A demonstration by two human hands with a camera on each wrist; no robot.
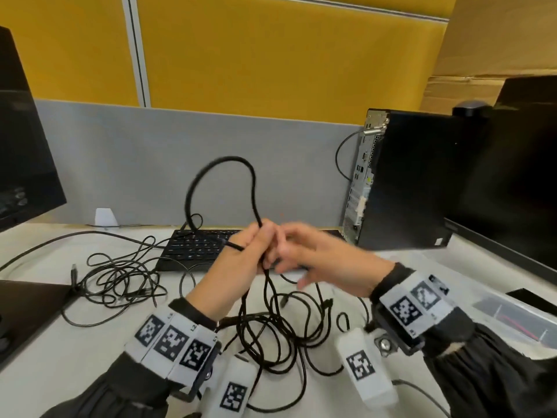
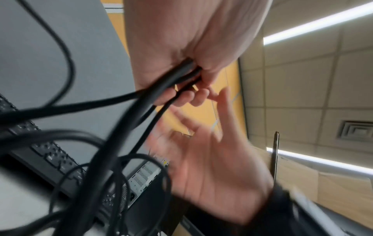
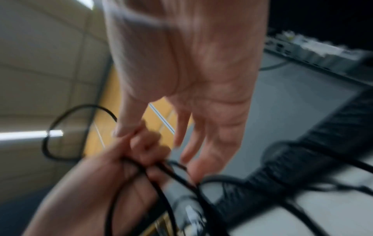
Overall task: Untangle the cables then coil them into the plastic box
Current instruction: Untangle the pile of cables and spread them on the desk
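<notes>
Gripping several strands of the thick black cable (image 1: 224, 164) in our left hand (image 1: 238, 260), we had the fingers (image 2: 182, 97) curled round the bundle, so that a tall loop stood above the fist and the rest hung down to the desk (image 1: 75, 351); our right hand (image 1: 319, 260) lay just beside it with its fingers (image 3: 187, 132) spread and loose, touching the left knuckles and holding nothing that we could make out, though blur hid the fingertips; from there the cable dropped into a heap of overlapping turns (image 1: 277, 336) between our wrists, and a thinner cable (image 1: 120, 276) lay in its own snarl to the left, near the keyboard (image 1: 196, 245); the plastic box (image 1: 512, 315) sat at the right edge of the desk, well apart from both heaps, and we could not tell what was in it; we judged that the step was forming even loops, and that to do it well the right hand should draw one length at a time out of the heap, letting it run free before laying it in the left; each turn should match the raised loop; any crossing in the heap, we thought, would need shaking out first, lest it be wound into the coil.
</notes>
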